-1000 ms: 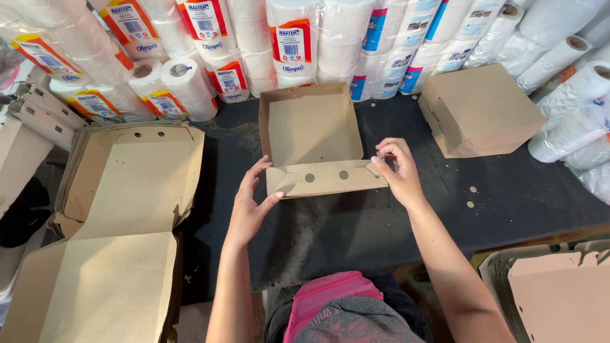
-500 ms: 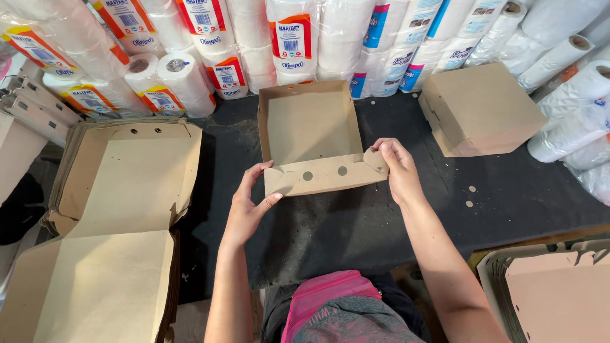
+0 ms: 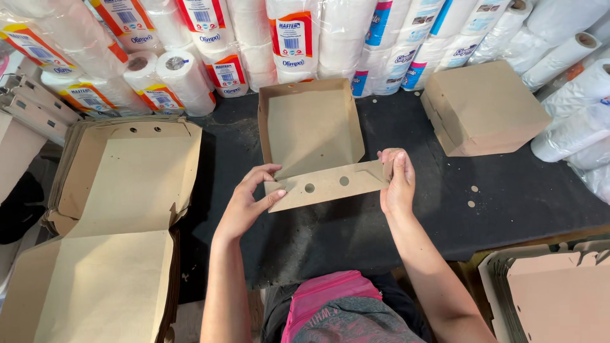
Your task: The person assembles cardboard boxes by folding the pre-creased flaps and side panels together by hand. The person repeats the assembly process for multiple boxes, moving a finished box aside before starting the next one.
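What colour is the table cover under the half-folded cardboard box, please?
Black table cover, clearest in the head view.

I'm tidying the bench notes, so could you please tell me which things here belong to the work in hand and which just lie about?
In hand:
- half-folded cardboard box
- its front flap with two holes, held by left hand and right hand
- stack of flat box blanks

Lying about:
- closed cardboard box
- wrapped paper rolls
- black table cover

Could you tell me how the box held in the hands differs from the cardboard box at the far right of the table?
The held box lies open, its inside showing; the right box is closed. The left hand and right hand grip the held box's front flap; nothing touches the right box. The held box sits square to the person; the right box is turned askew. Both are plain brown cardboard.
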